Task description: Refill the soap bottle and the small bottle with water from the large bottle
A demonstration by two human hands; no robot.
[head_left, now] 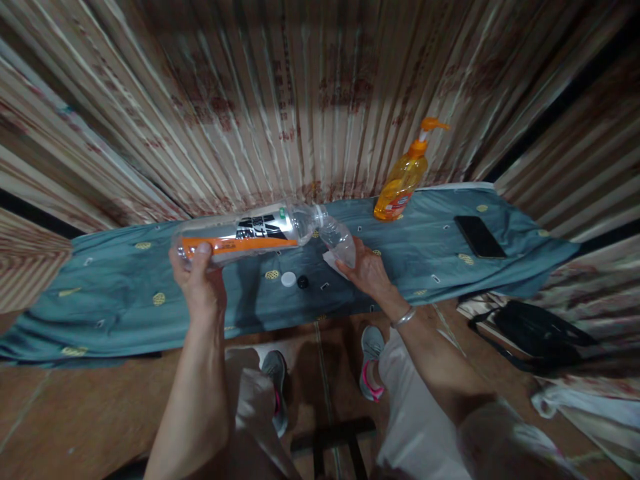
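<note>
My left hand [204,283] is closed round the base end of a large clear plastic bottle [235,237] with an orange, silver and black label. The bottle lies almost level above the table, its neck pointing right. In my right hand [369,268] is a smaller clear plastic bottle [340,237], tilted with its neck up to the left. The two bottle mouths meet or nearly touch; I cannot tell which. Whether there is liquid in them does not show clearly. Below them, a white cap [289,279] and a black cap [303,282] lie side by side on the cloth.
A teal patterned cloth [120,287] covers the narrow table. Toward the back right stands an orange pump bottle [400,187], with a black phone [480,237] further right. Striped curtains [320,100] hang behind. A black bag [545,330] sits at the lower right.
</note>
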